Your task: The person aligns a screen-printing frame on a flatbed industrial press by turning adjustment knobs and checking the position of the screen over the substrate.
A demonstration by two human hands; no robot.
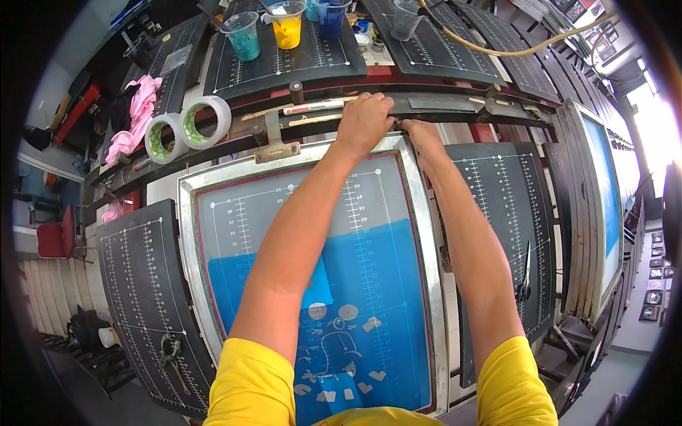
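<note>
Nearest my view, yellow cloth sleeves [252, 380] flank a rectangular screen in a pale metal frame [189, 213], its see-through mesh coated smooth blue [383, 273] with pale cut-out shapes. It lies over a black board whose white rulings show through, likely to aid alignment. At its far right corner, the left hand [364, 122] curls downward and the right hand [425, 138] bends in beside it, perhaps to bear on a fixing; hidden fingertips mean I can't tell what either grasps. A flat metal bracket [277, 152] probably steadies the far edge. Beyond stand clear plastic cups of teal [245, 44] and yellow [287, 32] colour.
</note>
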